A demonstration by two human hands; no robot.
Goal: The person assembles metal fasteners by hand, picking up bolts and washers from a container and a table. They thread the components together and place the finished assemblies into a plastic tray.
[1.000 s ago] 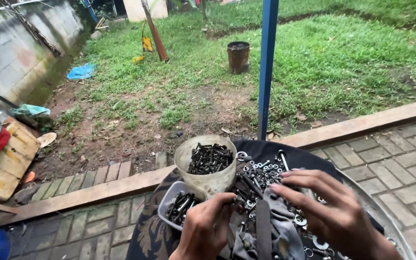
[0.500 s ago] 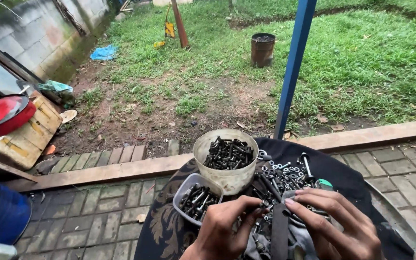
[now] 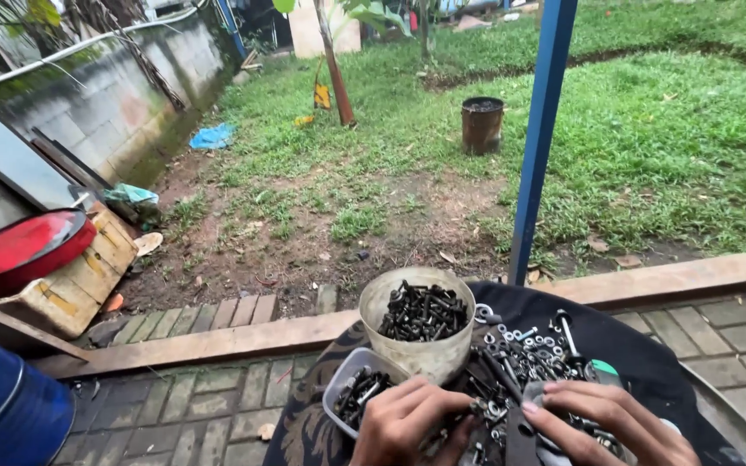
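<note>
Bolts fill the round tub (image 3: 416, 324) and small tray (image 3: 349, 399); both hands (image 3: 407, 423) (image 3: 602, 423) pinch loose hardware (image 3: 528, 349).

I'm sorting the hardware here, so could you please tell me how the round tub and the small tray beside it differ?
The tub is round, tall and beige; the tray is low, squarish and clear. The tub stands farther off, untouched; the tray lies by the left hand. Both hold dark bolts.

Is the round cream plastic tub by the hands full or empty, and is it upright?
Nearly full and upright: the round cream plastic tub stands with its mouth up, and dark bolts are piled almost to its rim.
</note>
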